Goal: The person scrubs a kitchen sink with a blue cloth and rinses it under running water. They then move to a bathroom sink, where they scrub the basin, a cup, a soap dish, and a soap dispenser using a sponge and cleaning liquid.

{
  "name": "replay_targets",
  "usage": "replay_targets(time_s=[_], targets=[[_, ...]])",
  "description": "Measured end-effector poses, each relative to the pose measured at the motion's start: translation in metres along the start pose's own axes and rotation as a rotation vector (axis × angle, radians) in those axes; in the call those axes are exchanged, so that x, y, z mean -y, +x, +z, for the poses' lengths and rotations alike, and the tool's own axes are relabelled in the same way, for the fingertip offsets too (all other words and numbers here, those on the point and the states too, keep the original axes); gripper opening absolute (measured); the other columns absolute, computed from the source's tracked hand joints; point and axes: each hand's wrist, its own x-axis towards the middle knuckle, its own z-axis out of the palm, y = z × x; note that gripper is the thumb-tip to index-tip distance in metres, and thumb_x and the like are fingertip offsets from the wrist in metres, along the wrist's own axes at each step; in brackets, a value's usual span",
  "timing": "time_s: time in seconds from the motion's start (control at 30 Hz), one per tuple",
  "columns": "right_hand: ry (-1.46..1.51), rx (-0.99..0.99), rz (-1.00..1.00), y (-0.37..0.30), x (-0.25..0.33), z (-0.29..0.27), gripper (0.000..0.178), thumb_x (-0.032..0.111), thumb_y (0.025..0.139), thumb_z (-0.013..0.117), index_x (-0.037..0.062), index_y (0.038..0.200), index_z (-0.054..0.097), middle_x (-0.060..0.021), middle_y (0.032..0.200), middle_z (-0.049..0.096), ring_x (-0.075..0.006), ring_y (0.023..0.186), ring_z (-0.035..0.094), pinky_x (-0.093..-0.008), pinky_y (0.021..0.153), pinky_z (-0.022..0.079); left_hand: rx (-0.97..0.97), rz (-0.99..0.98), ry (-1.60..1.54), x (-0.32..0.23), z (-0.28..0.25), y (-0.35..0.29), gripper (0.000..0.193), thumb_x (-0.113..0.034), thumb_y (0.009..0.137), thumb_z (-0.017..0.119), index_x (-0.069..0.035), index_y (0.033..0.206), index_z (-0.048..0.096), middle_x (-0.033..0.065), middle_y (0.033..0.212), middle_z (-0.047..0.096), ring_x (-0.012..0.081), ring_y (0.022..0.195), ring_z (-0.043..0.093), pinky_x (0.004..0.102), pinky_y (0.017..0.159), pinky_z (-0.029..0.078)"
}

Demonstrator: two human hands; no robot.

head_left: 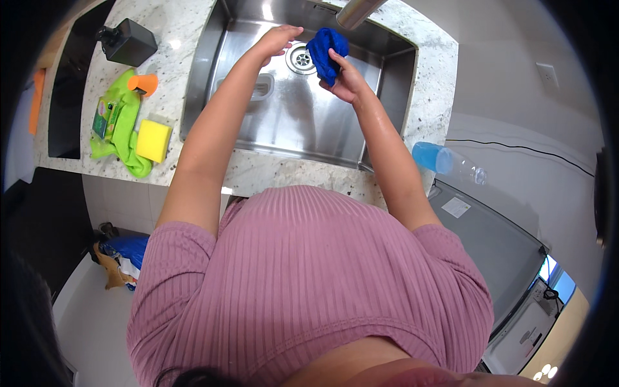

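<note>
Over the steel sink [290, 135] both of my arms reach forward. My right hand [348, 80] grips a crumpled dark blue cloth [327, 51], just right of the round drain strainer [301, 59]. Left of the drain, my left hand [278, 42] is held in the air with its fingers stretched out and nothing in it. Below that hand, partly hidden by my left forearm, a small clear plastic container [263, 87] lies on the sink floor. The faucet [358, 11] rises at the sink's far side, close beyond the cloth.
On the left counter stand a black pump bottle [131, 42] and an orange cup-shaped piece [144, 84]. A lime green cloth [124, 122], a green packet [103, 118] and a yellow sponge [153, 141] lie nearer. Right of the sink is a clear bottle with blue liquid [445, 161].
</note>
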Motion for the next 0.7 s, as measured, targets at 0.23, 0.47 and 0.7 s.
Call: replay_targets(time_s=[0.23, 0.47, 0.7], targets=[[0.063, 0.051, -0.043, -0.01, 0.01, 0.004, 0.032, 0.039, 0.083, 0.066, 0.014, 0.101, 0.061, -0.0011, 0.087, 0.065, -0.0145, 0.073, 0.058, -0.0296, 0.061, 0.044, 0.051, 0.04, 0.034, 0.001, -0.001, -0.019, 0.041, -0.035, 0.09, 0.054, -0.007, 0.121, 0.056, 0.0075, 0.114, 0.059, 0.0166, 0.101, 0.058, 0.0301, 0.085, 0.044], [0.143, 0.177, -0.004, -0.008, 0.006, -0.005, 0.035, 0.041, 0.084, 0.064, 0.0091, 0.099, 0.061, -0.0046, 0.083, 0.065, -0.0187, 0.071, 0.061, -0.0315, 0.058, 0.047, 0.06, 0.064, 0.006, -0.004, 0.003, -0.044, 0.031, -0.025, 0.09, 0.054, -0.008, 0.116, 0.06, 0.0025, 0.104, 0.064, 0.012, 0.096, 0.06, 0.0273, 0.082, 0.045], [0.059, 0.188, -0.023, -0.017, 0.003, 0.008, 0.042, 0.043, 0.084, 0.063, 0.0068, 0.105, 0.059, -0.0075, 0.093, 0.064, -0.0201, 0.081, 0.06, -0.0317, 0.066, 0.048, 0.137, 0.119, -0.124, -0.001, 0.018, -0.053, 0.035, -0.003, 0.079, 0.063, -0.001, 0.113, 0.06, 0.0075, 0.094, 0.066, 0.0101, 0.087, 0.062, 0.0189, 0.068, 0.047]])
